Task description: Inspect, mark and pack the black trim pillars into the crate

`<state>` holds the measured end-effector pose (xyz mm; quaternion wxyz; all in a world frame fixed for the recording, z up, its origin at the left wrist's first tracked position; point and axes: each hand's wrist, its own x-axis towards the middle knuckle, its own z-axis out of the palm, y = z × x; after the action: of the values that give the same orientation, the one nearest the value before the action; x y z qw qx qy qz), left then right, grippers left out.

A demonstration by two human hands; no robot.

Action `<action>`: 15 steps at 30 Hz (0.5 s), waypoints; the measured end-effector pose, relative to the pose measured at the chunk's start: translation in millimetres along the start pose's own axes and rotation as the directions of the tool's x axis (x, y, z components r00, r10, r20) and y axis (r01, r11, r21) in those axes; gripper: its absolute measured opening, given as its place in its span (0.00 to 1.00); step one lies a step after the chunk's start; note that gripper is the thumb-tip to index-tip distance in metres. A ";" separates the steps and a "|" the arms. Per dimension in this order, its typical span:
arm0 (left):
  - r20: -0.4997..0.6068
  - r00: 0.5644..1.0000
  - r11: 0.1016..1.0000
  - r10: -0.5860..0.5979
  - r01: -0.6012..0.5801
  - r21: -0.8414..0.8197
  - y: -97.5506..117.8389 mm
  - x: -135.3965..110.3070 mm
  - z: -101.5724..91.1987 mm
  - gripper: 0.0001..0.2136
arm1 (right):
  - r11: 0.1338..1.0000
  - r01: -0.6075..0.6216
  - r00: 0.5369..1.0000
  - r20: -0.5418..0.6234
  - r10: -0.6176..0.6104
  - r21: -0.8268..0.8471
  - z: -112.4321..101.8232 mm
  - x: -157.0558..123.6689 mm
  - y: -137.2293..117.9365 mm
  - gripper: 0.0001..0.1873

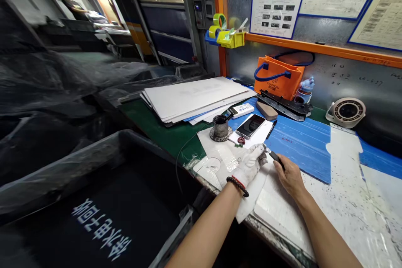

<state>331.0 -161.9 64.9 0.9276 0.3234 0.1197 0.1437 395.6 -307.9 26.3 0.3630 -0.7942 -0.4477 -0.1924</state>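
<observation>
My left hand point(251, 163), in a white work glove with dirty fingertips, is closed over the table's front edge. Whatever lies between its fingers is too small and hidden to make out. My bare right hand point(290, 173) grips the black handle of a knife point(275, 158), whose short metal blade points left and meets the left fingertips. Just beyond the glove are a phone point(253, 125) on white paper, a small dark red ring-shaped piece point(240, 140) and a black pen point(271, 129). A stained metal pot point(220, 127) with a wide base stands to the left of the phone.
Behind are stacked white sheets point(194, 96), an orange bag point(278, 77), a small fan point(347, 112) and a blue sheet point(301, 142). A black bin point(94, 201) with a plastic-covered rim stands left of the table. Tape rolls sit in a yellow bin point(230, 39). Another person point(73, 6) is far back.
</observation>
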 end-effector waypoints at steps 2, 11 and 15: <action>0.011 1.000 1.000 0.004 -0.004 -0.003 0.0 0.8 -0.3 0.17 | 1.000 0.003 1.000 -0.001 -0.003 0.005 -0.3 -0.1 0.5 0.21; 0.004 0.999 0.999 0.040 -0.040 0.007 -0.6 -0.7 0.9 0.16 | 0.997 -0.073 0.996 0.049 0.072 0.024 -0.5 -1.4 -4.4 0.23; -0.043 0.998 0.998 0.055 -0.054 0.034 -0.7 2.3 0.9 0.15 | 0.985 -0.139 0.990 0.053 0.134 0.098 1.4 0.5 -3.0 0.21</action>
<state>333.5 -162.2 64.9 0.9152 0.3382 0.1335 0.1740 393.3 -305.5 26.9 0.4047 -0.8078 -0.4097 -0.1257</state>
